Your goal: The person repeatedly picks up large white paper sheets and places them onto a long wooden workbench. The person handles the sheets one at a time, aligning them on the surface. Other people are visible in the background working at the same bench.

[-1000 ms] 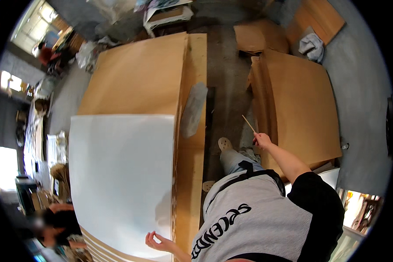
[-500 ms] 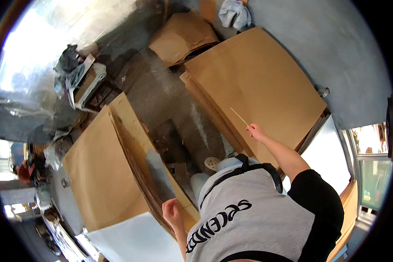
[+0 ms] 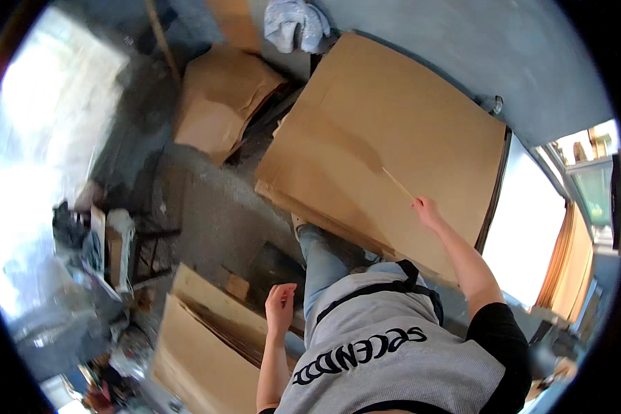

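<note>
My right hand (image 3: 428, 212) is closed around one end of a thin pale wooden stick (image 3: 397, 182). The stick reaches out over a large stack of brown cardboard sheets (image 3: 386, 117), and its far tip is near the top sheet; whether it touches cannot be made out. My left hand (image 3: 280, 303) hangs beside my left leg with loosely curled fingers and nothing visible in it. Below and left of that hand stands a second stack of brown sheets (image 3: 200, 359).
A slumped pile of brown paper or card (image 3: 224, 90) lies beyond the large stack. White sheets (image 3: 524, 221) stand to the right. A cluttered stool (image 3: 117, 248) is at the left, and a grey cloth (image 3: 295, 26) lies at the top. Concrete floor (image 3: 210, 196) runs between the stacks.
My view has turned and moved toward the large cardboard stack, so the left stack sits lower in the picture. My right hand still holds the stick. One leg has stepped forward.
</note>
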The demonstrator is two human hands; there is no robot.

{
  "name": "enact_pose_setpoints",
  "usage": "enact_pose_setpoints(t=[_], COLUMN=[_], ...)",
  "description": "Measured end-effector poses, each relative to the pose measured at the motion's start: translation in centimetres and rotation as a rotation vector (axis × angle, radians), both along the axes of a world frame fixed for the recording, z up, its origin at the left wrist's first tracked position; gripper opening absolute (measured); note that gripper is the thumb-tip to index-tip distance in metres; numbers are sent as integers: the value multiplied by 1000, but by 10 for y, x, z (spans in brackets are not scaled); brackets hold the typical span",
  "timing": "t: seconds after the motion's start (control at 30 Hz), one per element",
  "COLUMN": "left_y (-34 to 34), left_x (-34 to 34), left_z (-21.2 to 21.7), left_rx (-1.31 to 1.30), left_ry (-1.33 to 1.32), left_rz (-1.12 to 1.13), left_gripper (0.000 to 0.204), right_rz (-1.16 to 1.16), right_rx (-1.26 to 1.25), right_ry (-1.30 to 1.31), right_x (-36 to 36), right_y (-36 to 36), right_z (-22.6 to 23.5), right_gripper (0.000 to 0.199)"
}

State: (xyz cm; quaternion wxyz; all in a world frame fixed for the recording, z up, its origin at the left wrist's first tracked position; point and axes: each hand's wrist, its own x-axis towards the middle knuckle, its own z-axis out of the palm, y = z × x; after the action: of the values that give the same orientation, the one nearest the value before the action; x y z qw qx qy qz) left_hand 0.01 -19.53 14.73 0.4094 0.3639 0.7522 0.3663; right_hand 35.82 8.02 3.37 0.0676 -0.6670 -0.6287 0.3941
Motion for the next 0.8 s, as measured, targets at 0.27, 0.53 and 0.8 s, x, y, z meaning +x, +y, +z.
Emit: enact_pose_setpoints(t=[0.27,0.53,0.8], left_y=[133,225,301], left_x=[-133,-200,-169], left_z=[-33,-59,-95], left_rx=[-47,-202,46], left_ry=[-165,-14,206], left_rz=[-66,-422,-857], left_gripper=[10,14,24], right_rz=[175,46,37], right_rx=[200,145,43], right_ry=[-210,-323,-413], right_x=[-217,-223,-279], right_y=[152,157,177], right_z=[36,17,72], right_gripper=[26,41,37])
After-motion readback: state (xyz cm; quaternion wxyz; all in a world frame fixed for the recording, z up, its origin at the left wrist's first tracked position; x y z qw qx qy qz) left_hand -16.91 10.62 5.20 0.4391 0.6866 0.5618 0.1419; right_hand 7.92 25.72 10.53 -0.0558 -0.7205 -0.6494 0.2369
